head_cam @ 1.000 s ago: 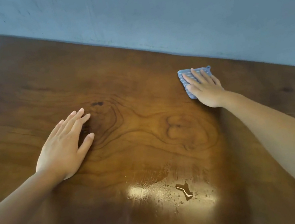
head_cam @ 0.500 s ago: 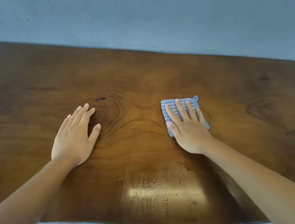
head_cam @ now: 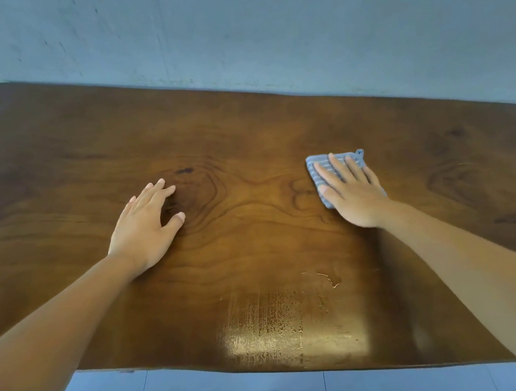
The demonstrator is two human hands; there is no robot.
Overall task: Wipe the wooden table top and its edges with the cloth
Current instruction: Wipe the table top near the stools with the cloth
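1. My right hand [head_cam: 354, 193] presses the cloth [head_cam: 324, 168] flat, fingers [head_cam: 338, 167] spread, gripping nothing. The cloth has swept back right of where it was half a second ago.
2. My left hand [head_cam: 145, 227] braces the surface [head_cam: 41, 185], fingers extended.
3. Judgement: the near wet streaks [head_cam: 265, 325] and the edges remain unwiped.
4. Hidden: most of the cloth under my palm; the surface's right end is cut off.
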